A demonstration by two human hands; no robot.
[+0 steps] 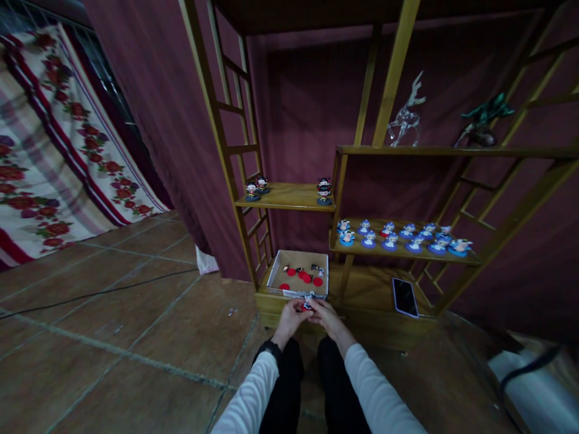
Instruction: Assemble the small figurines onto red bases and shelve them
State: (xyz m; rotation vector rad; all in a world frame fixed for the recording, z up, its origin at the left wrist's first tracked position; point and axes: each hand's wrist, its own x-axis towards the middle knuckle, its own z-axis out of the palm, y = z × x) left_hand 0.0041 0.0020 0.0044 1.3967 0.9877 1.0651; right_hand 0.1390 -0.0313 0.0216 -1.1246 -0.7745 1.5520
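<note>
Between the fingers of both hands is a small figurine (pixel 308 303) with a dark and white body and some red at its base. My left hand (pixel 291 317) grips it from the left, my right hand (pixel 326 316) from the right; finer detail is too small to make out. Just beyond them stands a shallow open box (pixel 275 274) on the lowest shelf. Inside it lie several red discs (pixel 307 278) and several small dark-and-white figurine pieces (pixel 315 267).
Figurines on blue bases (pixel 369 239) fill the right middle shelf; dark-capped figurines (pixel 324 191) stand on the left shelf. A phone (pixel 404 296) lies at lower right. Above are a clear deer ornament (pixel 406 117) and a green ornament (pixel 484 120). A cable (pixel 99 292) crosses the floor.
</note>
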